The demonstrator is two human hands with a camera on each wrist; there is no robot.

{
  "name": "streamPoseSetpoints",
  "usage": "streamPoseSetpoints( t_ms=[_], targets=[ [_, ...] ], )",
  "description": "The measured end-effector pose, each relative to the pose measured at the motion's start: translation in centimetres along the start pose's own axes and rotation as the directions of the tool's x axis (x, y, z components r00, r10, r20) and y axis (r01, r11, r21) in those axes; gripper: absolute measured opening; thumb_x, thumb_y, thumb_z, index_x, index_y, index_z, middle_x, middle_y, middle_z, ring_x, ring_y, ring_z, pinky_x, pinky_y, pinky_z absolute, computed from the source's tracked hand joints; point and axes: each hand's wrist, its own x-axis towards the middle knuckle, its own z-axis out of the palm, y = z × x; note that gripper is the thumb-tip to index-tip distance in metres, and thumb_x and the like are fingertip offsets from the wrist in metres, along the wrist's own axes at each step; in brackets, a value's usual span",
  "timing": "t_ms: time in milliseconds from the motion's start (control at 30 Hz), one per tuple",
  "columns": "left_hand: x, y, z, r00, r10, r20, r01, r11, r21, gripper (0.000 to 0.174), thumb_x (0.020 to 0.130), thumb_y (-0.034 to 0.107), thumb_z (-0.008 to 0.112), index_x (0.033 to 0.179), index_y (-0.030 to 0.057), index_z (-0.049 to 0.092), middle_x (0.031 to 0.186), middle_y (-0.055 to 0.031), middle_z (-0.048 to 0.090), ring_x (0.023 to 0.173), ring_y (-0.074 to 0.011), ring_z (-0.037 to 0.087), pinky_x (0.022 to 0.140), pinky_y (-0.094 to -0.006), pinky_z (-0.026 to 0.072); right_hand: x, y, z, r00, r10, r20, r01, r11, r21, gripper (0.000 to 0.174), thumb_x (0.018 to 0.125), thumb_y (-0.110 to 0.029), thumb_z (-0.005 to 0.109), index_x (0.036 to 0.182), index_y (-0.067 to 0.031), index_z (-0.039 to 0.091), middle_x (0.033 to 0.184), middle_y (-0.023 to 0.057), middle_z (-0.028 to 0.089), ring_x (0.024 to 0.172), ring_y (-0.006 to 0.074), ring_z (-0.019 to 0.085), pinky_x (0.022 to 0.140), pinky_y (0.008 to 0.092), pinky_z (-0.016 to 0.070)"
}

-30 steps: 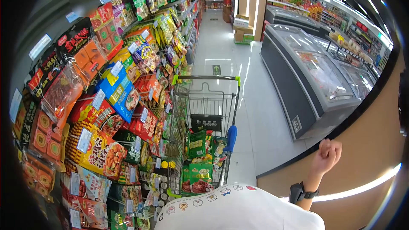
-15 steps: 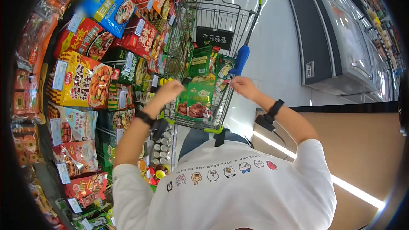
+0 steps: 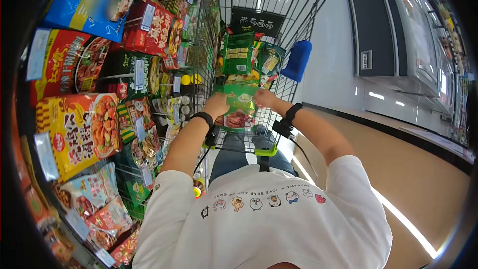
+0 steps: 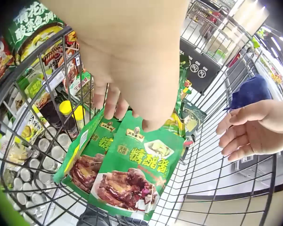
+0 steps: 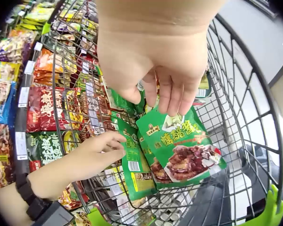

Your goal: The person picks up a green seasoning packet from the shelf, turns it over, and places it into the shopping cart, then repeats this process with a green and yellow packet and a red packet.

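In the head view, a green pouch [image 3: 240,100] with a picture of braised meat stands at the near end of a wire shopping cart [image 3: 266,150]. My left hand [image 3: 217,104] is at its left edge; in the left wrist view the fingers hang loosely over the pouch tops. My right hand [image 3: 266,98] is by the upper right corner, fingers relaxed and pointing down in the right wrist view. A second matching pouch [image 4: 87,167] leans behind it to the left. Farther in lies a darker green pouch [image 3: 238,55], back label up.
Hanging food packets [image 3: 82,129] fill the shelf along the cart's left side. A blue object [image 3: 297,61] hangs on the cart's right rim, and a black sign [image 3: 256,21] is inside. To the right stand a freezer [image 3: 378,25] and a tan panel [image 3: 388,154].
The head view has tilted down and the cart is nearer. Earlier only the right hand showed, off to the right; both hands then came over the cart and down to the green pouches.
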Motion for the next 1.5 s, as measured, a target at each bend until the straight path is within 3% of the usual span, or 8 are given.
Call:
streamPoseSetpoints(
  t_ms=[200, 600, 867, 933, 1000, 1133, 1267, 1500],
  targets=[
    [7.5, -3.5, 5.3, 0.947, -0.321, 0.003, 0.296, 0.871, -0.391, 0.056, 0.073, 0.026, 0.056, 0.117, -0.0043, 0.041, 0.111, -0.0247, 0.050, 0.099, -0.0365, 0.051, 0.083, -0.0395, 0.0434, 3.8, 1.0, 1.7, 0.876, 0.124, -0.466, -0.228, 0.958, -0.173, 0.043, 0.072, -0.036, 0.052, 0.096, -0.0006, 0.055, 0.098, 0.0240, 0.057, 0.092, 0.0389, 0.054, 0.079, 0.0407, 0.0444],
    [9.8, -4.1, 10.0, 0.856, -0.455, 0.245, 0.500, 0.607, -0.618, 0.042, 0.072, 0.027, 0.056, 0.101, -0.0033, 0.051, 0.097, -0.0243, 0.057, 0.092, -0.0358, 0.056, 0.075, -0.0393, 0.0447, 5.6, 5.5, 5.0, 0.741, 0.487, -0.462, -0.545, 0.839, 0.011, 0.046, 0.067, -0.031, 0.060, 0.102, -0.0050, 0.048, 0.095, 0.0214, 0.059, 0.089, 0.0357, 0.057, 0.077, 0.0404, 0.0451],
    [10.6, -6.6, 14.9, 0.951, -0.310, 0.023, 0.243, 0.698, -0.674, 0.025, 0.080, 0.020, 0.052, 0.092, -0.0011, 0.055, 0.084, -0.0183, 0.060, 0.078, -0.0320, 0.058, 0.066, -0.0390, 0.0446, 4.0, 7.3, 6.2, 0.774, 0.449, -0.447, -0.477, 0.877, 0.055, 0.029, 0.071, -0.034, 0.059, 0.089, -0.0116, 0.053, 0.088, 0.0175, 0.061, 0.087, 0.0343, 0.058, 0.075, 0.0396, 0.0452],
    [10.2, -5.7, 15.2, 0.939, -0.339, 0.053, 0.253, 0.578, -0.776, 0.022, 0.083, 0.018, 0.049, 0.097, 0.0003, 0.054, 0.081, -0.0138, 0.060, 0.072, -0.0249, 0.058, 0.062, -0.0355, 0.0445, 5.0, 9.6, 6.5, 0.765, 0.395, -0.509, -0.452, 0.892, 0.012, 0.027, 0.077, -0.033, 0.049, 0.090, -0.0108, 0.057, 0.092, 0.0190, 0.060, 0.089, 0.0348, 0.057, 0.076, 0.0408, 0.0449],
    [6.6, -2.4, 9.2, 0.985, -0.168, 0.030, 0.057, 0.160, -0.985, 0.024, 0.085, 0.016, 0.049, 0.104, 0.0019, 0.054, 0.080, -0.0089, 0.060, 0.069, -0.0179, 0.056, 0.061, -0.0315, 0.0439, 5.0, 10.6, 6.0, 0.796, 0.268, -0.543, -0.401, 0.906, -0.140, 0.031, 0.080, -0.032, 0.041, 0.089, -0.0079, 0.058, 0.092, 0.0219, 0.059, 0.088, 0.0374, 0.056, 0.077, 0.0427, 0.0443],
    [6.6, -1.8, 8.7, 0.967, -0.220, 0.126, 0.171, 0.200, -0.965, 0.025, 0.085, 0.012, 0.049, 0.107, 0.0011, 0.052, 0.086, -0.0068, 0.060, 0.073, -0.0136, 0.055, 0.065, -0.0278, 0.0428, 5.9, 11.7, 5.5, 0.672, 0.422, -0.609, -0.334, 0.906, 0.260, 0.020, 0.079, -0.030, 0.051, 0.082, -0.0112, 0.056, 0.080, 0.0120, 0.062, 0.074, 0.0317, 0.058, 0.065, 0.0391, 0.0448],
    [8.6, -3.5, 12.9, 0.934, -0.203, -0.294, -0.182, 0.438, -0.880, 0.017, 0.081, 0.014, 0.051, 0.093, 0.0025, 0.055, 0.070, -0.0126, 0.058, 0.063, -0.0225, 0.056, 0.057, -0.0311, 0.0432, 4.1, 8.7, 5.2, 0.703, 0.305, -0.642, -0.128, 0.943, 0.308, 0.015, 0.082, -0.024, 0.049, 0.083, -0.0090, 0.053, 0.073, 0.0103, 0.060, 0.065, 0.0289, 0.057, 0.060, 0.0373, 0.0431],
    [1.5, 0.0, 7.3, 0.923, -0.234, -0.306, -0.242, 0.265, -0.933, 0.015, 0.083, 0.013, 0.051, 0.090, -0.0007, 0.052, 0.067, -0.0081, 0.055, 0.057, -0.0115, 0.052, 0.051, -0.0279, 0.0418, 0.1, 3.5, 4.9, 0.681, 0.013, -0.733, 0.165, 0.971, 0.171, 0.013, 0.085, -0.017, 0.046, 0.085, -0.0049, 0.050, 0.070, 0.0115, 0.059, 0.063, 0.0237, 0.056, 0.058, 0.0345, 0.0424]
  ],
)
